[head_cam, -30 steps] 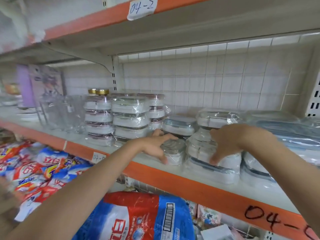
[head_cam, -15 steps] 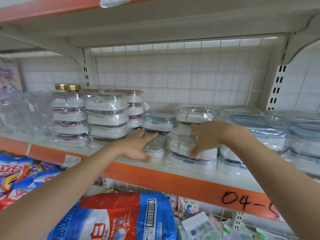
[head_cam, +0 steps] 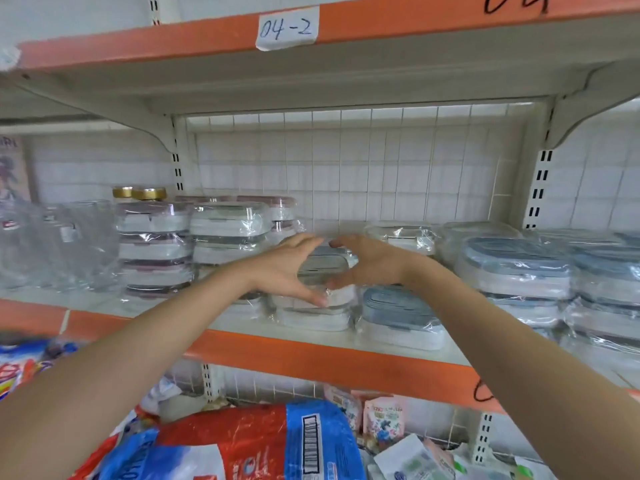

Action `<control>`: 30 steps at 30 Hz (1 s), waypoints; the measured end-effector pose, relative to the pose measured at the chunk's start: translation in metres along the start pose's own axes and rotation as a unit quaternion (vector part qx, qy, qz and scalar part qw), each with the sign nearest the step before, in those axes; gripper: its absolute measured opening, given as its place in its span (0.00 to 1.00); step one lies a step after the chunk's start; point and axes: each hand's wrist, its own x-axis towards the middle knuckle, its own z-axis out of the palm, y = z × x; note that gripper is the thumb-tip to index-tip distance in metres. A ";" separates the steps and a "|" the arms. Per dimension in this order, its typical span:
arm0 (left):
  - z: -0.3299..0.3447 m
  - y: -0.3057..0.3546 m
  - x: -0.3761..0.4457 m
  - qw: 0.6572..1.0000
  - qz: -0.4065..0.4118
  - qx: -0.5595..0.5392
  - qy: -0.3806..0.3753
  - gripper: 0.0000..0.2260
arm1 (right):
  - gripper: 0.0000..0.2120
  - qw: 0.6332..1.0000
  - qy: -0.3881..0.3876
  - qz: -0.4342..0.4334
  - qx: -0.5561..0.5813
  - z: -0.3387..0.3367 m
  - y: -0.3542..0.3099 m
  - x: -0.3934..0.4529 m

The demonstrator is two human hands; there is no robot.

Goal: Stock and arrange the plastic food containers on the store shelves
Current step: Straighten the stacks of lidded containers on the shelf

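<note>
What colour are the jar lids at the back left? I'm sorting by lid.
Gold jar lids, head view.

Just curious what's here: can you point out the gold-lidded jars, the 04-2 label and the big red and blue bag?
gold-lidded jars (head_cam: 149,194): head view, on a gold lid.
04-2 label (head_cam: 286,28): head view, middle of the paper.
red and blue bag (head_cam: 242,441): head view, red front panel.

Shrink-wrapped clear container (grey-lidded), held atop white stack, mid-shelf, blue-lidded stacks just right

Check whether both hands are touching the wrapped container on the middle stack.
Touching. The head view shows the left hand and right hand cupping the wrapped container from either side, thumbs against its front.
</note>
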 end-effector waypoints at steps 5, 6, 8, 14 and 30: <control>0.011 -0.010 0.013 1.000 0.000 -0.007 -0.027 0.45 | 0.39 0.972 -0.138 0.117 -0.146 -0.018 0.036 -0.025; 0.011 -0.011 0.015 1.000 0.001 -0.010 -0.029 0.45 | 0.42 0.959 -0.166 0.142 -0.182 -0.015 0.043 -0.029; 0.008 -0.012 0.020 0.999 0.010 -0.023 -0.025 0.43 | 0.45 0.953 -0.174 0.156 -0.190 -0.004 0.054 -0.034; 0.006 -0.023 0.023 0.998 0.043 -0.033 -0.022 0.40 | 0.31 0.966 -0.083 0.116 -0.215 -0.026 0.044 -0.033; -0.001 -0.036 0.026 0.993 0.102 0.052 -0.001 0.34 | 0.31 0.983 0.099 0.043 -0.148 -0.044 0.014 0.089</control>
